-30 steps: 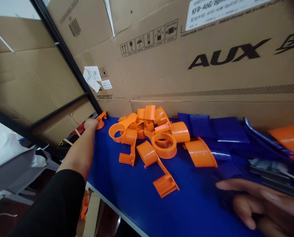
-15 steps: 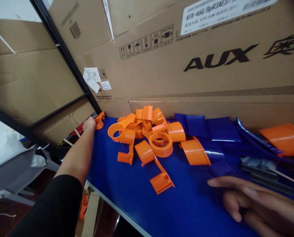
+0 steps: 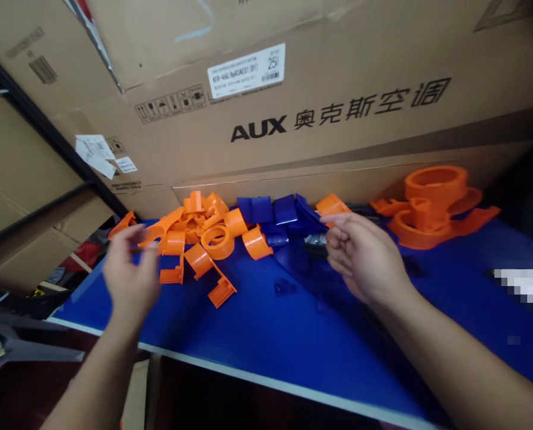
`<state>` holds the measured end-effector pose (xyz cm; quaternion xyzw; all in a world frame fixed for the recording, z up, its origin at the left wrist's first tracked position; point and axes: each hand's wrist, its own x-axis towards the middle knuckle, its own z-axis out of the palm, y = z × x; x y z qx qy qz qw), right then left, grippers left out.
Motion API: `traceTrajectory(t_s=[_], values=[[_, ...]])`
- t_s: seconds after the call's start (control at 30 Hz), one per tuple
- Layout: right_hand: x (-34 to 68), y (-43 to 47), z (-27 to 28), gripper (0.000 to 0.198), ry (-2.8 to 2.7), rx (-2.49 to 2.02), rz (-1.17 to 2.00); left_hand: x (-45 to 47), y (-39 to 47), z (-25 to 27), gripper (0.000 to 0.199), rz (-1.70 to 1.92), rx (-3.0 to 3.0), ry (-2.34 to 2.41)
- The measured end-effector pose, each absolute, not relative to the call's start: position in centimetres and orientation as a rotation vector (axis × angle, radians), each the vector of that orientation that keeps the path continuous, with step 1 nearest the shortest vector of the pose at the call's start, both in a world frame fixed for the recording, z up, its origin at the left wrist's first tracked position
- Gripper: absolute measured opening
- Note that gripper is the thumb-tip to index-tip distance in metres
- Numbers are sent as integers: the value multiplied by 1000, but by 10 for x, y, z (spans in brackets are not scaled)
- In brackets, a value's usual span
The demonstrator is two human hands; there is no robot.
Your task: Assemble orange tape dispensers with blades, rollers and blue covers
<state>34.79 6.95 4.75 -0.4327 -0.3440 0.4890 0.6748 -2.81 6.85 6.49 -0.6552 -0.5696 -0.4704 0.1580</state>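
Observation:
My left hand (image 3: 132, 278) hovers over the left part of the blue table, blurred, its fingers apart and nothing visible in them. Just behind it lie a single orange plastic part (image 3: 122, 225) and a heap of orange ring-and-clip parts (image 3: 173, 243). An orange part with a ring and an arm (image 3: 199, 261) lies at the front of the heap. My right hand (image 3: 367, 257) is raised over the table's middle, with fingers curled and thumb and index close together. Whatever its fingertips may hold is too small to tell. Behind them is a curved orange piece (image 3: 333, 204).
Blue curved plastic pieces (image 3: 286, 210) lie along the back. Stacked orange ring parts (image 3: 431, 209) stand at right. A large cardboard box (image 3: 172, 149) walls off the back; a black frame bar (image 3: 46, 125) rises at left. The blue table (image 3: 266, 334) has a pale front edge.
The view has swung right. My left hand has come back from the table's far left end. My right hand has risen, and its outstretched index finger is drawn in towards the thumb.

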Motion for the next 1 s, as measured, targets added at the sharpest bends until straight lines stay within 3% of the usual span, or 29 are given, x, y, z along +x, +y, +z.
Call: traceTrajectory(t_s=[0.13,0.2,0.33,0.43,0.77,1.0], values=[[359,77,52,12,-705,-914,914,82,60,58,13,-1165,-2319,-1201],[364,80,53,12,-686,-902,874,125,67,58,18,-1131,-2429,-1208],[374,86,52,14,-681,-898,812,174,78,51,26,-718,-2746,-1201],[381,89,52,13,-666,-900,775,192,80,41,27,-513,-2810,-1232],[385,89,53,8,-678,-930,744,218,92,27,31,-346,-2743,-1441],[391,88,50,6,-800,-1033,775,207,85,9,18,-335,-2758,-1450]])
